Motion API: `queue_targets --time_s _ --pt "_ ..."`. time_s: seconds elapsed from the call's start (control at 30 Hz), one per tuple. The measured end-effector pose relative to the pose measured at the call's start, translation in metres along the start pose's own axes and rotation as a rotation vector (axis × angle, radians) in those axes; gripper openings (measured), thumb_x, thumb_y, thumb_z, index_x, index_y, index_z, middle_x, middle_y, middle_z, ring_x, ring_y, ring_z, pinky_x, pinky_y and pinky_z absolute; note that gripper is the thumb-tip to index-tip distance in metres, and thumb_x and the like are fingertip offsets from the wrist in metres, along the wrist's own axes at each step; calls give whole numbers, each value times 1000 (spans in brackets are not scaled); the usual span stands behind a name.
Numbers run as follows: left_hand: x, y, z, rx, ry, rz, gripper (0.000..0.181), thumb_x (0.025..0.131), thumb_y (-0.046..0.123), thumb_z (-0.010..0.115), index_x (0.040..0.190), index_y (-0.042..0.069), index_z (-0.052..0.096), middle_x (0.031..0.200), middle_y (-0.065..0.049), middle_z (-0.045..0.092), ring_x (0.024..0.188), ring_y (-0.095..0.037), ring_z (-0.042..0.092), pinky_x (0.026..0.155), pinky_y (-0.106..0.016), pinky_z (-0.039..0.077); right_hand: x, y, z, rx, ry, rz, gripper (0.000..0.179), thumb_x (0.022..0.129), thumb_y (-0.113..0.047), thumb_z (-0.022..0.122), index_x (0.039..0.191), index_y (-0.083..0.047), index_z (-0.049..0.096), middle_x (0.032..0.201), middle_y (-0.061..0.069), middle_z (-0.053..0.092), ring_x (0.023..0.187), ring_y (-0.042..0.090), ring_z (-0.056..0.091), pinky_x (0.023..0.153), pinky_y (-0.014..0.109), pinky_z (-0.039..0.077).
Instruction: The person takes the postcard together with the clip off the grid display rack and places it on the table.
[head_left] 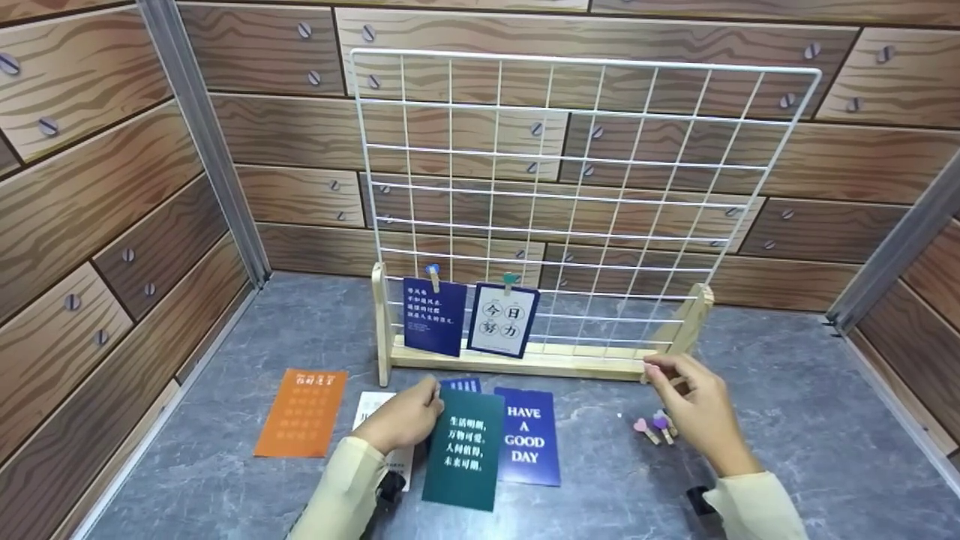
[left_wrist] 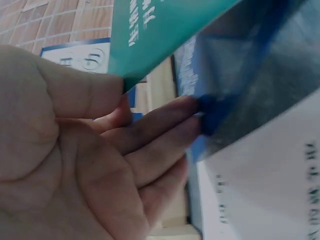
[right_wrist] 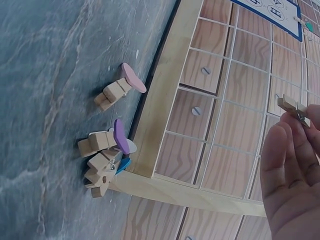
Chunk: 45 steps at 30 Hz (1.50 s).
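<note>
My left hand [head_left: 405,416] pinches a dark green card [head_left: 465,450] with white writing at its upper left corner. The card tilts above a blue "HAVE A GOOD DAY" card [head_left: 526,457] and a white card [left_wrist: 270,175]. Another blue card [head_left: 461,385] peeks out behind it. Between thumb and fingertips, my right hand [head_left: 697,405] holds a small wooden clothespin [right_wrist: 295,110], near the right foot of the white wire grid rack [head_left: 585,202]. On the rack's lower left hang a navy card [head_left: 433,330] and a navy-bordered white card [head_left: 502,337], each under a clothespin.
Several loose clothespins with coloured heart tops, among them a pink one [head_left: 643,429] and a purple one [right_wrist: 107,140], lie beside my right hand. An orange card [head_left: 304,416] lies at the left. The rack's wooden base [head_left: 555,365] stands before wood-patterned walls [head_left: 277,127].
</note>
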<state>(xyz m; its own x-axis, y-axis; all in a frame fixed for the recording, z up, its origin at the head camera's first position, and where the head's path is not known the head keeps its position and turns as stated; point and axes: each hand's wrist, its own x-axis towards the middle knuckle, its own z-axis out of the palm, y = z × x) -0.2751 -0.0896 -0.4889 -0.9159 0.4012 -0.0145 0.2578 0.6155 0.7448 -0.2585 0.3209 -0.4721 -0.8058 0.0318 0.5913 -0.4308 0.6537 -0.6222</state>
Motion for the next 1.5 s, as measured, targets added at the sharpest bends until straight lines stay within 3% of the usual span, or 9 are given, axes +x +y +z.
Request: queue_targets --time_s 0.3,0.57,0.67,0.77,0.93,1.03,1.13,1.3,1.5 --pt "1 -4 -6 -18 32 44 15 94 7 65 84 10 54 81 0 51 77 -18 50 69 -35 44 -1 2 -2 -8 -12 16 12 94 -1 73 103 -9 77 85 -3 72 71 6 64 62 13 51" --pt "-26 19 -25 130 -249 -143 13 71 9 76 68 14 64 66 2 61 60 -15 49 53 -30 38 1 4 -2 -16 -36 12 12 94 0 73 104 -7 77 88 -1 72 69 6 63 62 14 51" --pt "-31 22 -21 174 -313 -204 14 69 8 79 63 15 67 59 2 65 53 -12 52 48 -26 38 0 5 -2 -11 -39 16 12 94 0 73 104 -5 77 87 0 72 69 7 64 62 14 51" --pt "-32 25 -18 204 -308 -256 17 70 15 85 62 14 70 58 -1 68 50 -11 55 48 -24 40 0 5 -2 -4 -35 24 11 94 0 73 103 -5 77 87 0 73 70 7 64 62 14 52" --pt "-31 30 -15 236 -256 -141 26 70 25 92 79 17 69 73 5 67 65 -13 59 61 -31 49 -1 6 -3 -10 -39 34 12 94 0 73 104 -6 77 88 1 73 71 5 64 63 14 52" --pt "-28 36 -4 231 -301 -11 36 67 24 95 90 20 68 85 9 65 76 -10 59 71 -31 52 -1 9 -2 -23 -52 37 12 94 -1 73 105 -4 77 89 2 73 71 5 63 63 13 51" --pt "-27 41 11 304 -332 41 44 61 26 98 91 22 66 85 11 63 76 -7 57 74 -28 51 -1 12 -2 -34 -62 47 12 94 -2 73 106 -4 76 89 2 74 71 4 62 63 13 51" --pt "-25 43 26 461 -297 15 47 58 23 101 83 20 61 75 11 57 70 -10 52 70 -31 50 -4 17 -4 -107 -116 92 10 95 -7 74 105 -5 76 86 0 73 74 4 62 67 15 51" --pt "-25 41 26 468 -255 -26 43 61 24 101 79 17 62 71 9 57 66 -12 52 67 -33 50 -5 23 -10 -291 -281 180 11 98 -17 72 104 -8 74 86 -2 71 77 10 61 71 31 53"
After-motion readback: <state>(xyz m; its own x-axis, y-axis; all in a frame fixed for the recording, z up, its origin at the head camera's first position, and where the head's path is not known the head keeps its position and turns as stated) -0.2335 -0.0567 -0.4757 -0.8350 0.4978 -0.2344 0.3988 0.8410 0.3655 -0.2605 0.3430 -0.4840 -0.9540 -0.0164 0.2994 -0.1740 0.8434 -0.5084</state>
